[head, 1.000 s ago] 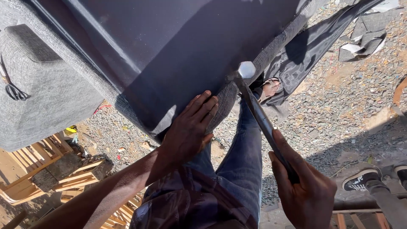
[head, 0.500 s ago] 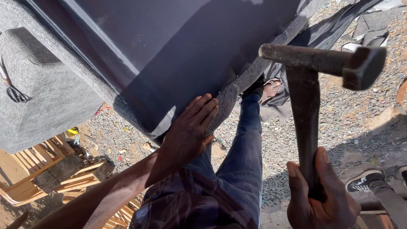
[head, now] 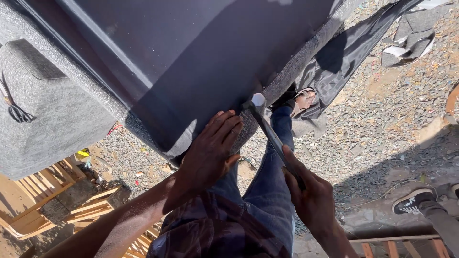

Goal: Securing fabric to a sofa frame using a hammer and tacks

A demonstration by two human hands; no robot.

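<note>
Grey gravel (head: 382, 129) spreads beneath one upturned piece of furniture, its underside covered in smooth dark cloth (head: 191, 62) edged with coarse woven grey fabric (head: 287, 76). One left hand (head: 210, 150) lies flat, fingers spread, on the cloth's lower edge, while the right hand (head: 311, 193) at 5 o'clock is closed around one hammer (head: 267, 129), its metal head touching the woven edge. Bare wooden frames (head: 43, 191) sit at 8 o'clock, one black-and-white sneaker (head: 413, 200) at 4.
</note>
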